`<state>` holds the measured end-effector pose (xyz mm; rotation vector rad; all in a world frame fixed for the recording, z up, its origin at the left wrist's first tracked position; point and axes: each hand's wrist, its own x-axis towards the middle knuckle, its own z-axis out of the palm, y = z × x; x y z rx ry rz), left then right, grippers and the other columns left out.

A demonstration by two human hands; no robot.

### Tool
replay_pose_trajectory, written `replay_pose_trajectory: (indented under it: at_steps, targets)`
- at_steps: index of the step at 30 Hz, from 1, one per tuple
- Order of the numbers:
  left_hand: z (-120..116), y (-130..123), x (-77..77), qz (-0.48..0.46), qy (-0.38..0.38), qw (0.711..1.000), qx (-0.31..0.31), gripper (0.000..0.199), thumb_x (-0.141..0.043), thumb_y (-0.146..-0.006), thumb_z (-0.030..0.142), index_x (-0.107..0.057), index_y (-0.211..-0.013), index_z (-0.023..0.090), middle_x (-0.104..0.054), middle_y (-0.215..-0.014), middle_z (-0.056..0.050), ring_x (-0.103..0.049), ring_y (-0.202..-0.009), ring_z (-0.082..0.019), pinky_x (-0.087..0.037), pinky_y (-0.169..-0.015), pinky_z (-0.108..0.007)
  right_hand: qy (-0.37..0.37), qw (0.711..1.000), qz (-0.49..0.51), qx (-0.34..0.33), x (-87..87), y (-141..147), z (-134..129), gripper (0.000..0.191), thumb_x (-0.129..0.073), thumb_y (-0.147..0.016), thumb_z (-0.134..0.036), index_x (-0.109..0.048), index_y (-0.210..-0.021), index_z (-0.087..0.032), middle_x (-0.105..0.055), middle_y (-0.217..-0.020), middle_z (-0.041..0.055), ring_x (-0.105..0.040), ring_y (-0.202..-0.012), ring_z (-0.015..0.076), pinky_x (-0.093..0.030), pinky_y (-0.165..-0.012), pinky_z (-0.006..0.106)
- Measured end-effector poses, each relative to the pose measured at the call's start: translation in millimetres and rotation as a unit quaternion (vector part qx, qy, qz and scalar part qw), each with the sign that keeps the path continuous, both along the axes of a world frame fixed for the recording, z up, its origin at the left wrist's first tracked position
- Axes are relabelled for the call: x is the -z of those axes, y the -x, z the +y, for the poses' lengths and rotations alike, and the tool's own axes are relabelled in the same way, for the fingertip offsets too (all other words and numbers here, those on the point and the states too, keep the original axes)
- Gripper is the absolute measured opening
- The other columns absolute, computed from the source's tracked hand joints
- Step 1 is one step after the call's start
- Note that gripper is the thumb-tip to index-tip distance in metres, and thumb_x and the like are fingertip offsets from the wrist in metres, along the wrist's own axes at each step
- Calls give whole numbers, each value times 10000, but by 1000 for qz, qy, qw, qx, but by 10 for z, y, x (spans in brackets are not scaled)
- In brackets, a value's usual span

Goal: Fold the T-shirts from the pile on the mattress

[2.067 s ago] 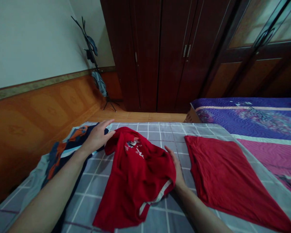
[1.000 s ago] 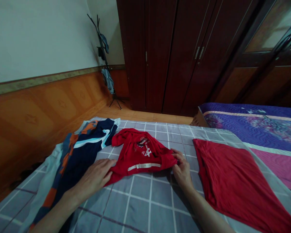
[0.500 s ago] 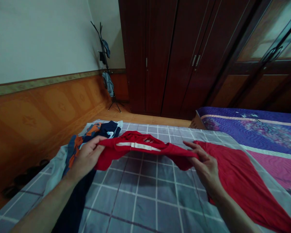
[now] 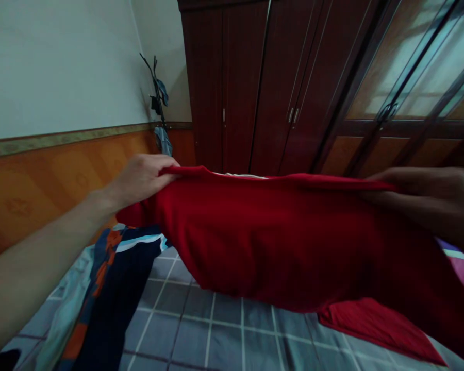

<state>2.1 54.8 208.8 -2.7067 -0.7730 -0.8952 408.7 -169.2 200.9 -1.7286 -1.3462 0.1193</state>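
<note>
A red shirt [image 4: 270, 232] hangs stretched between my two hands above the bed, its body draping down and blurred by motion. My left hand [image 4: 149, 178] pinches it at one shoulder, and a sleeve droops beneath that hand. At the other end my right hand [image 4: 436, 198], smeared by movement, is closed on the top edge. A bit of white shows along the neckline. Below, a second red garment [image 4: 382, 324] lies on the grey checked bedsheet [image 4: 201, 324], partly hidden by the shirt.
Dark blue, orange and pale clothes [image 4: 112, 288] lie along the bed's left side. A brown wardrobe [image 4: 243, 93] stands at the back, with a glass-fronted cabinet [image 4: 402, 87] to its right. A coat rack [image 4: 158, 98] is in the corner.
Both hands have risen with the red shirt and moved farther apart. The shirt now hangs unfolded toward me, covering much of the bed. The view has tilted up and turned slightly right.
</note>
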Motion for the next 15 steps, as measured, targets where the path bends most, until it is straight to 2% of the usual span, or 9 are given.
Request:
replay_pose_trajectory:
  at_steps: [1, 2, 3, 4, 6, 8, 11, 13, 15]
  targets:
    - [148, -92, 58, 34, 11, 999, -17, 214, -498, -842, 266, -686, -866, 168, -685, -826, -28, -610, -758, -173, -433, -688, -257, 92, 994, -40, -31, 37, -27, 147, 295, -716, -687, -436, -706, -771, -154, -653, -594, 34, -573, -487, 146, -407, -422, 239]
    - [298, -193, 93, 53, 20, 997, -49, 212, -494, -839, 231, -692, -881, 170, -693, -823, -29, -617, -765, -176, -435, -682, -256, 127, 986, -105, -26, 53, -36, 308, 225, -670, -745, -358, -703, -737, -136, -642, -579, 22, -559, -503, 124, -396, -452, 224]
    - [439, -294, 89, 44, 19, 995, -84, 212, -497, -835, 214, -699, -878, 169, -699, -798, -29, -620, -742, -175, -437, -668, -254, 112, 977, -181, 19, 34, -30, 464, 195, -645, -767, -309, -704, -735, -126, -629, -570, 12, -544, -524, 110, -390, -487, 219]
    - [560, -387, 38, 19, 4, 994, -110, 213, -503, -839, 211, -703, -894, 164, -704, -793, -30, -619, -734, -171, -441, -667, -255, 80, 974, -204, 62, -29, -11, 596, 196, -619, -790, -284, -711, -806, -111, -643, -621, 28, -556, -587, 120, -395, -533, 231]
    - [716, -515, -205, -58, -41, 988, -139, 231, -498, -865, 223, -697, -960, 152, -713, -826, -32, -615, -751, -158, -448, -690, -257, -7, 959, -241, 148, -287, 64, 746, 288, -544, -845, -293, -694, -994, -99, -676, -781, 86, -590, -727, 166, -404, -610, 275]
    - [743, -533, -564, -135, -90, 976, -145, 267, -481, -902, 281, -675, -1035, 154, -710, -894, -27, -606, -794, -141, -452, -721, -254, -138, 919, -296, 222, -645, 177, 725, 358, -519, -860, -343, -680, -1066, -98, -682, -876, 130, -615, -811, 215, -405, -643, 308]
    - [606, -376, -1017, -221, -158, 955, -118, 349, -474, -906, 409, -682, -1026, 156, -686, -844, 8, -583, -760, -114, -459, -715, -232, -235, 890, -326, 215, -1062, 368, 496, 464, -472, -858, -405, -656, -1096, -52, -677, -936, 154, -625, -849, 222, -380, -620, 290]
    - [462, -218, -1108, -238, -174, 951, -89, 421, -474, -888, 467, -678, -1021, 124, -645, -778, 38, -564, -723, -90, -458, -711, -214, -225, 891, -335, 207, -1102, 465, 319, 628, -362, -822, -510, -624, -1111, -17, -668, -998, 121, -610, -886, 210, -342, -616, 303]
    - [312, -64, -1002, -234, -170, 954, -75, 486, -451, -890, 485, -664, -1025, 69, -610, -761, 37, -565, -723, -83, -456, -735, -236, -186, 907, -311, 214, -909, 506, 166, 706, -295, -779, -567, -615, -1105, -28, -663, -1044, 79, -587, -933, 205, -310, -616, 321]
